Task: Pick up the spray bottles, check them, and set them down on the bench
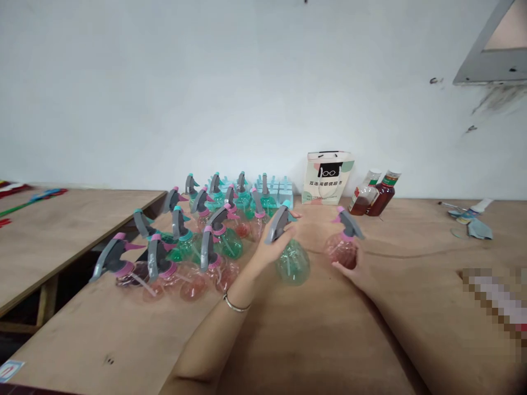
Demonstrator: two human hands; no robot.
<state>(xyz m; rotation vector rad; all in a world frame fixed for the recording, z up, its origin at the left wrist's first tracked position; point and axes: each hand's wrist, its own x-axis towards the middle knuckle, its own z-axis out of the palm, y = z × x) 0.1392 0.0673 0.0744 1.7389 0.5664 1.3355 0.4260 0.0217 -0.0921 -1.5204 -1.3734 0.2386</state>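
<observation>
My left hand (268, 248) is closed round the grey trigger head of a green spray bottle (295, 264), whose round clear body hangs below the fingers. My right hand (359, 273) grips a pink spray bottle (341, 250) low on its body, with the grey and pink head uppermost. Left of my left forearm stand several more spray bottles in loose rows, pink ones (193, 285) at the front and green ones (189, 247) among and behind them. Many of their bodies overlap, so some are partly hidden.
Behind the bottles is a light blue slotted rack (284, 192). A paper bag (328, 178) and two glass bottles (381, 192) of brown liquid stand by the wall. A grey cloth (480, 229) and small items lie right. A gap separates the left table (82, 230).
</observation>
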